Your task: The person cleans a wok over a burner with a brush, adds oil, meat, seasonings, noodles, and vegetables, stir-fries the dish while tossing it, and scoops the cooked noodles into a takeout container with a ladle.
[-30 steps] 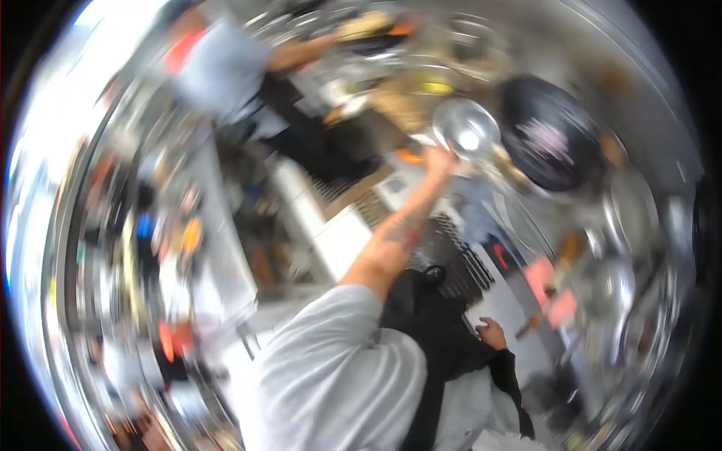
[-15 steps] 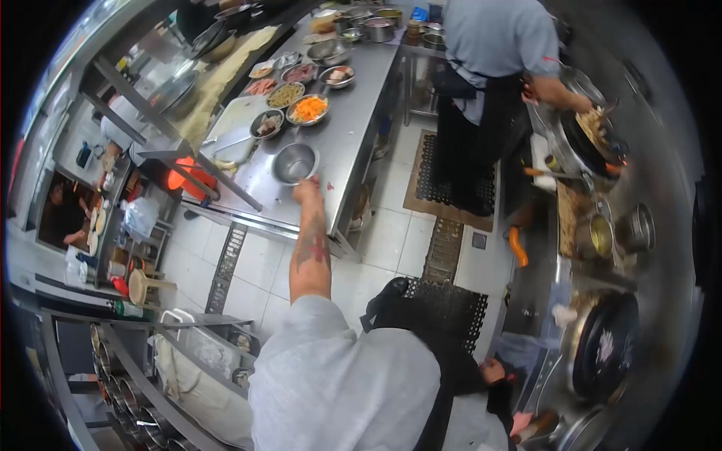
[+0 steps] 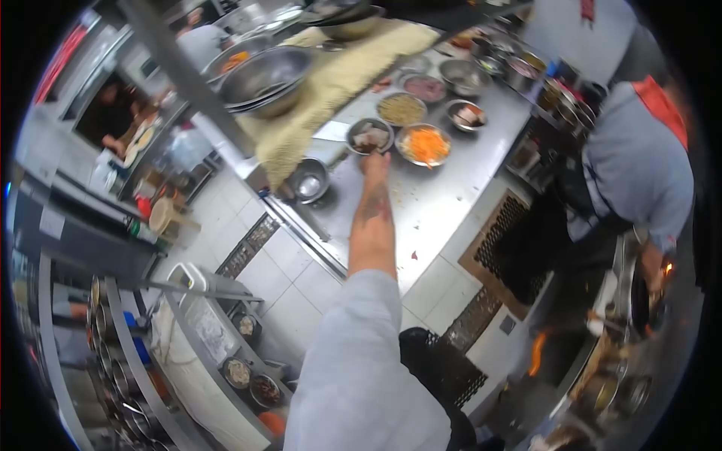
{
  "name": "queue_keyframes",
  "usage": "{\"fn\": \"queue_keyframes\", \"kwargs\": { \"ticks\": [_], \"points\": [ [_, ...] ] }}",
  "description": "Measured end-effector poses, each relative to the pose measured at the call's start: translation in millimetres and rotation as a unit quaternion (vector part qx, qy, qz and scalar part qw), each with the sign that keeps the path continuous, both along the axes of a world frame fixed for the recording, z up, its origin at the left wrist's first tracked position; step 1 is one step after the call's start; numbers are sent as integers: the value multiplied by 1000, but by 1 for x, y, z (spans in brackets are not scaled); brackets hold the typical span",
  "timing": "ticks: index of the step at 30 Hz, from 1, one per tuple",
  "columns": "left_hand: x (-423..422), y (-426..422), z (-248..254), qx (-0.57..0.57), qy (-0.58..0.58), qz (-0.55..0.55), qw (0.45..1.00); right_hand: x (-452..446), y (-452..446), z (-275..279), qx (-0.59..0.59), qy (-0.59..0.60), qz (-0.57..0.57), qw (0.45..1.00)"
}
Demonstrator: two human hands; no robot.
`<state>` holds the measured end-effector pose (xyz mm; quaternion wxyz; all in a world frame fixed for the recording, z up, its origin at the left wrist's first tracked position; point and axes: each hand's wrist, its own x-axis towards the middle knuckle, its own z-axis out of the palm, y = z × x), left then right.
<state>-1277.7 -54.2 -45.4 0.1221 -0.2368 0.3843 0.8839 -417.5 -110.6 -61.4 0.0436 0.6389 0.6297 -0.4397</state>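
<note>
My left hand (image 3: 374,159) reaches over the steel table (image 3: 440,214), its fingers closed at the near rim of a small metal bowl (image 3: 368,137). Pale and dark pieces lie inside that bowl; their kind is unclear. Touching or very close on its right is a bowl of shredded orange vegetable (image 3: 425,145), perhaps carrot. Behind stands a bowl of greenish-yellow pieces (image 3: 401,110). An empty metal bowl (image 3: 309,180) sits left of my forearm, by the table's edge. My right hand is out of view.
Large stacked metal bowls (image 3: 267,79) rest on a yellowish cloth (image 3: 342,71) at the left, beside a metal post (image 3: 188,71). A co-worker (image 3: 639,158) in grey bends over the stove at the right. A black perforated mat (image 3: 444,368) lies on the floor.
My left hand has let go of the empty bowl, now further left by the cloth, and has moved to the bowl of pale and dark pieces. The view has turned and come closer.
</note>
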Motion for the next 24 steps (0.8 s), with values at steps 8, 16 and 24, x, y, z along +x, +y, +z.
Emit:
{"fn": "queue_keyframes", "kwargs": {
  "ticks": [8, 16, 24],
  "points": [
    [85, -32, 47, -327, 173, 43, 928, 56, 64, 65, 75, -8, -30, 997],
    [373, -72, 79, -119, 279, -295, 906, 71, 15, 39, 69, 59, -2, 996],
    [637, -88, 110, -54, 215, -677, 702, 93, -66, 18, 23, 134, 49, 990]
  ]
}}
